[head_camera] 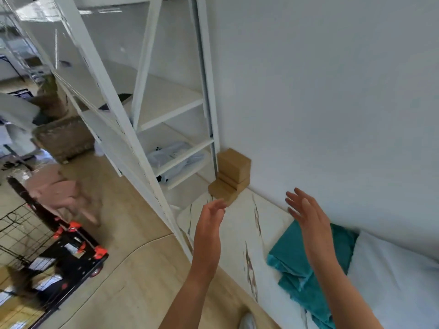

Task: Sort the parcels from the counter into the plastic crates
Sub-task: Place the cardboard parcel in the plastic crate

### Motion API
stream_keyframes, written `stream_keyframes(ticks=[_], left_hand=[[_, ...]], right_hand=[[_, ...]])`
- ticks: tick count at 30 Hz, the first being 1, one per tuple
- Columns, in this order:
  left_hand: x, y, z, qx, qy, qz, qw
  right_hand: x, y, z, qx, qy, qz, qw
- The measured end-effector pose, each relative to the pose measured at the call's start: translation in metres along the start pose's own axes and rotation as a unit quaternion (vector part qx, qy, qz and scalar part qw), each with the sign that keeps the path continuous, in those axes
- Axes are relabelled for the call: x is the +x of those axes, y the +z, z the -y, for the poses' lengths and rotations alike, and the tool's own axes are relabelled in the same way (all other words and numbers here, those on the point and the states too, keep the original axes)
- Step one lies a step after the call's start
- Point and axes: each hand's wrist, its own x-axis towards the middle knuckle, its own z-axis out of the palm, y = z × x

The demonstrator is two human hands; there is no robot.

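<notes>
Both hands are empty, fingers spread and relaxed: left hand and right hand raised over the desk. The parcels lie straight ahead at the far end of the desk, against the wall beside the shelf unit. The stack stands upright and appears to hold three brown boxes. The left hand is nearer, fingertips close to the bottom box; contact cannot be told. One black crate sits on the floor, well apart to the left.

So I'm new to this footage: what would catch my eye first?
The left hand and right hand, both open, are raised over the marble counter toward stacked cardboard boxes against the wall. A teal cloth lies on the counter beneath the right arm.
</notes>
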Motion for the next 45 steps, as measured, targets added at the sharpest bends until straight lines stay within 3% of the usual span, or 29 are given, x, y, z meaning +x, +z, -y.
stream_keyframes(ticks=[14, 20, 25, 33, 39, 45], left_hand=[[0.221, -0.014, 0.004, 0.138, -0.057, 0.027, 0.988], [0.328, -0.005, 0.034, 0.224, -0.121, 0.116, 0.960], [0.426, 0.003, 0.086, 0.273, -0.205, 0.161, 0.926], [0.497, 0.018, 0.098, 0.229, -0.253, 0.241, 0.909], [0.470, 0.010, 0.083, 0.239, -0.105, 0.263, 0.929], [0.424, 0.004, 0.074, 0.186, -0.053, 0.357, 0.914]], right_hand=[[0.204, 0.121, -0.083, 0.009, 0.118, -0.003, 0.993], [0.272, 0.147, -0.135, -0.037, 0.214, -0.077, 0.973], [0.304, 0.168, -0.173, -0.099, 0.304, -0.094, 0.943], [0.322, 0.212, -0.178, -0.109, 0.342, -0.112, 0.926], [0.274, 0.220, -0.154, -0.075, 0.277, -0.216, 0.933], [0.206, 0.183, -0.113, -0.001, 0.191, -0.258, 0.947]])
